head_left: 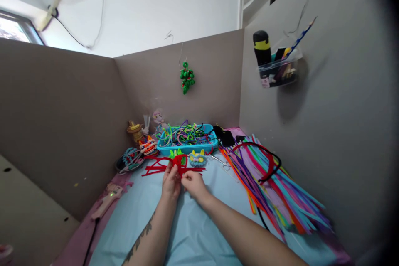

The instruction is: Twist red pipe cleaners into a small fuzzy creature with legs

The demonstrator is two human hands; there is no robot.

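Red pipe cleaners (157,168), partly woven into a small piece, spread out to the left and right above the middle of the table. My left hand (171,181) is closed on the woven part from the left. Beside it, my right hand (192,183) pinches close to the lower right of the same piece; its fingertips hide what they grip. Just behind the red piece lie a green pipe-cleaner figure (176,153) and a blue-grey one with yellow ears (197,158).
A blue tray (174,149) of tangled pipe-cleaner scraps stands at the back. Scissors (223,165) lie right of centre. Bundled coloured pipe cleaners (274,187) cover the right side. A power strip (109,201) is at left; a dark bowl (120,167) holds pieces.
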